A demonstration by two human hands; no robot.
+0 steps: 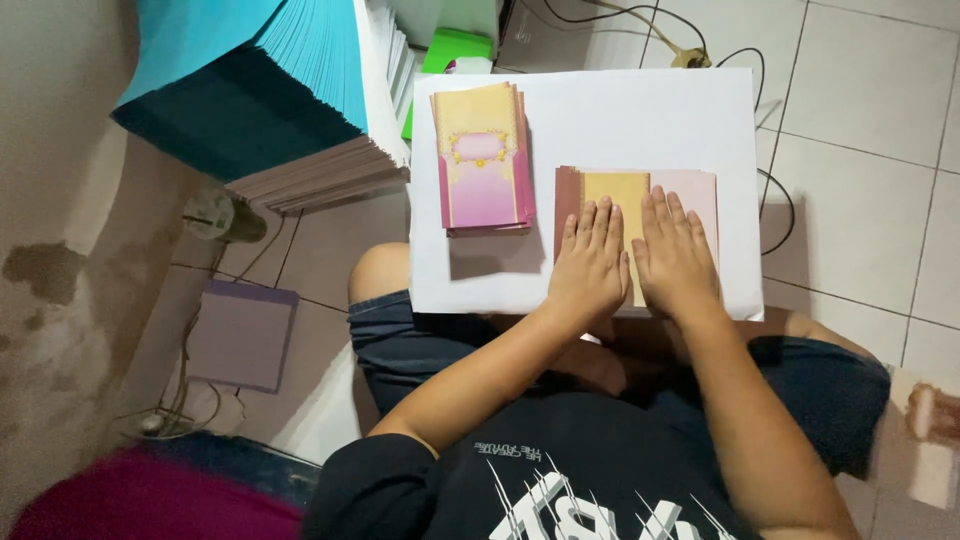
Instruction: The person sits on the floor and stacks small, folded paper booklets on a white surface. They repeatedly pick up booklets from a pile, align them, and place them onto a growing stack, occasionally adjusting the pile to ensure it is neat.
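Note:
A white board (600,120) rests on my lap. Both hands lie flat, side by side, on an unfolded card (640,190) with a brown left strip, a yellow middle panel and a pale pink right panel. My left hand (590,260) presses the brown and yellow part with fingers together. My right hand (675,255) covers the seam between yellow and pink. A stack of folded pink and yellow cards (482,160) with an ornamental frame sits on the board's left side.
A tall pile of teal and white paper sheets (270,90) stands at the upper left. A green box (450,50) sits behind the board. Cables (700,50) run over the tiled floor. A purple pad (240,335) lies on the floor at left.

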